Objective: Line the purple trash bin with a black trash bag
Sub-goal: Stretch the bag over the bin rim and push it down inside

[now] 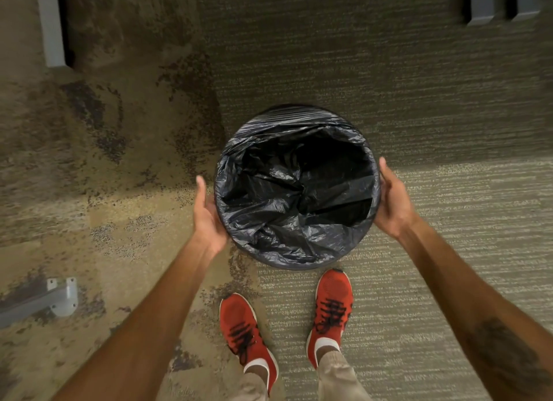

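top-down view of a trash bin (294,264) standing on carpeted floor (419,116), just ahead of two red shoes (332,305). the black trash bag (296,191) lies inside it, its mouth folded outward over the whole rim, so the purple wall is hidden from this angle. the left hand (208,215) and the right hand (393,203) press flat against opposite sides of the bin just below the rim, fingers extended, cupping the bagged wall between them; neither is clenched.

handling: the film is thin, soft and crinkled, and judged light and slippery; it will likely slide on the bin wall and tear if pulled hard against the rim. best hold is on the overhanging cuff at opposite sides, drawing it down evenly, or on the stiff bin wall through the film. the inner pouch sags in loose folds and probably needs pressing toward the bottom. lining appears nearly complete.

surroundings: a grey metal bracket (61,296) is fixed to the floor at lower left, well apart from the bin; grey furniture legs (54,26) stand at the upper corners. nothing lies between the hands and the bin; the shoes are the nearest obstacle.
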Available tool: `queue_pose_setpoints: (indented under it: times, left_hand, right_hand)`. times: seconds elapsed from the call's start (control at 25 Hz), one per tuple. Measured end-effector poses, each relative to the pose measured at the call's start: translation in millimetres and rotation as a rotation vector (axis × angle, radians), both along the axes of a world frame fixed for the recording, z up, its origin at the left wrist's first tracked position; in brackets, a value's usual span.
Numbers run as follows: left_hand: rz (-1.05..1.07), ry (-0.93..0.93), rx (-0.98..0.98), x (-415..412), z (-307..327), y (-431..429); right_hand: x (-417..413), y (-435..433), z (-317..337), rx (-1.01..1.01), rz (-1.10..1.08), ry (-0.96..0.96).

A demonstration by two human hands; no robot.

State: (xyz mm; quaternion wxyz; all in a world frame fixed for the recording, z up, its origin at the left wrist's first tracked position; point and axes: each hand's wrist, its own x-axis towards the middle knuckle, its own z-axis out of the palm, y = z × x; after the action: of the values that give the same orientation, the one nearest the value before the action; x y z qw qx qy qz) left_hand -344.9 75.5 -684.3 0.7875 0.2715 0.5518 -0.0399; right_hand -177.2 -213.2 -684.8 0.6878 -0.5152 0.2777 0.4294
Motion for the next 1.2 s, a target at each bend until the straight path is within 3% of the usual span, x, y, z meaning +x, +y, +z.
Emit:
queue_pose_setpoints:
  times: [0.16, 0.36, 0.52, 0.68, 0.8, 0.96, 1.2]
  left_hand:
    - [-0.238, -0.056, 0.062, 48.2, -5.1, 35.6]
    - [-0.234, 0.148, 0.230, 59.6, -34.7, 42.5]
    - [-0.151, 0.020, 0.177, 64.8, -39.5, 42.4]
    - [-0.376, 0.054, 0.476, 61.7, -32.7, 45.2]
    - [-0.434, -0.018, 0.357, 65.6, -24.2, 52.6]
    - [-0.514, -0.133, 0.049, 84.8, -15.5, 62.8]
    - [-0.639, 0.006, 0.052, 111.8, -19.9, 71.0]
  right_hand:
    - [42.5, 22.8, -6.5, -0.142, 0.140, -0.115]
    - [49.3, 36.2, -19.7, -0.164, 0.034, -0.093]
    - [43.8, 46.2, -27.7, -0.181, 0.012, -0.129]
    - [50.4, 43.2, -23.9, -0.205, 0.205, -0.202]
    - [69.9, 34.6, -14.6, -0.150, 0.403, -0.139]
    - [99.8, 37.6, -8.5, 0.073, 0.443, -0.014]
    - [115.4, 50.5, -8.6, 0.106, 0.396, 0.070]
